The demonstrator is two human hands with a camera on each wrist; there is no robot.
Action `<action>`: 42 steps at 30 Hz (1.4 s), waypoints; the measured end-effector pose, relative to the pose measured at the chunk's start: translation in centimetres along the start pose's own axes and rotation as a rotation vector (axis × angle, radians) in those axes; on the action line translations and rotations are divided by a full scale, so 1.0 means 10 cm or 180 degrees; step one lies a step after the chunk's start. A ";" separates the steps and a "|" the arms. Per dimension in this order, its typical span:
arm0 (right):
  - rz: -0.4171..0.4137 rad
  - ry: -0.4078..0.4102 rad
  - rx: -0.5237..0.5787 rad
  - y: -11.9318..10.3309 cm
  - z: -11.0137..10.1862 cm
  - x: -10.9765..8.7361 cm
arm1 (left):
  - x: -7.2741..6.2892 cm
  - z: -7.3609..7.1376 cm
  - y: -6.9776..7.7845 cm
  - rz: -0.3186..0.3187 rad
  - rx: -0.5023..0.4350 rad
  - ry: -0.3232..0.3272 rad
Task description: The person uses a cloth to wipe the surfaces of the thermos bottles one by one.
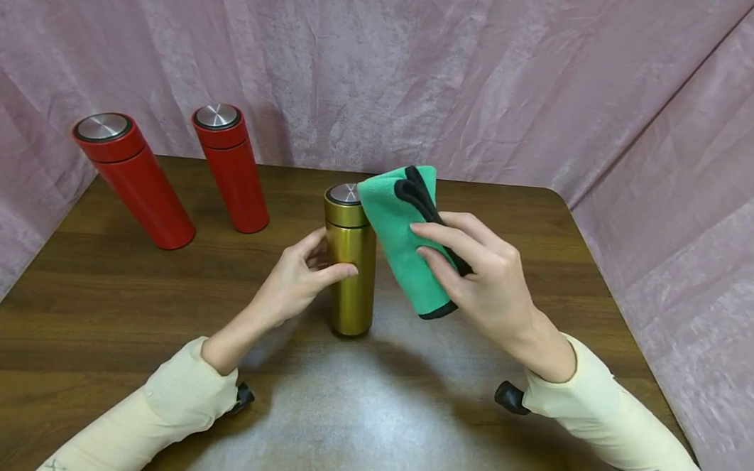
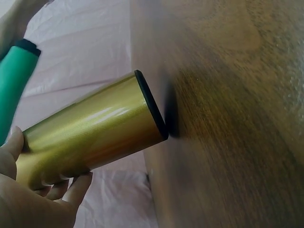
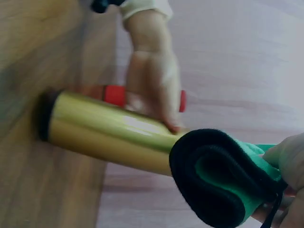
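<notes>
A gold thermos bottle (image 1: pixel 351 284) with a silver lid top stands nearly upright in the middle of the table. My left hand (image 1: pixel 294 277) grips its side, thumb across the front. In the left wrist view, the dark base of the gold thermos bottle (image 2: pixel 90 126) is close to the wood with a shadow beside it; full contact I cannot tell. A folded green cloth (image 1: pixel 402 244) with black edging is pinched in my right hand (image 1: pixel 492 284). One end of the cloth covers the right side of the lid, and the right wrist view shows its rolled folds (image 3: pixel 209 175).
Two red thermos bottles, one at the far left (image 1: pixel 145 195) and another (image 1: pixel 236 178) nearer the middle, stand towards the back of the wooden table (image 1: pixel 124 300). Pink curtains (image 1: pixel 373 72) hang behind the table and along its sides.
</notes>
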State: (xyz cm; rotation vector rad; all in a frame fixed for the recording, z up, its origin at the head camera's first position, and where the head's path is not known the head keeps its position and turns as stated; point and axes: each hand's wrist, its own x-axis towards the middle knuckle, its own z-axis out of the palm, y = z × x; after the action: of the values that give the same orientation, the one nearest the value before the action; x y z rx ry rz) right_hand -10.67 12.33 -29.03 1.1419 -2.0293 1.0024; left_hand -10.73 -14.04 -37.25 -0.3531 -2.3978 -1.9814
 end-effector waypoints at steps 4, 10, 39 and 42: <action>-0.0033 -0.0231 -0.0089 0.07 0.12 -0.10 | 0.00 -0.01 -0.01 0.0012 0.0001 0.0018; -0.0015 -0.0500 -0.0242 0.12 0.23 -0.23 | 0.00 -0.01 -0.02 -0.0026 -0.0019 0.0036; 0.0478 -0.2764 -0.0208 0.06 0.38 -0.68 | -0.01 0.00 -0.02 -0.0060 -0.0036 0.0060; 0.0500 -0.3056 -0.0219 0.05 0.40 -0.67 | -0.01 0.01 -0.02 -0.0102 -0.0051 0.0084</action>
State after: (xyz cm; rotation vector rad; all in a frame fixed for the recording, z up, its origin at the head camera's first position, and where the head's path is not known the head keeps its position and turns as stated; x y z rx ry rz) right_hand -8.61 12.08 -36.52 1.6365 -2.8861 0.4456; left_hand -10.64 -14.05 -37.52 -0.2888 -2.3882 -2.0064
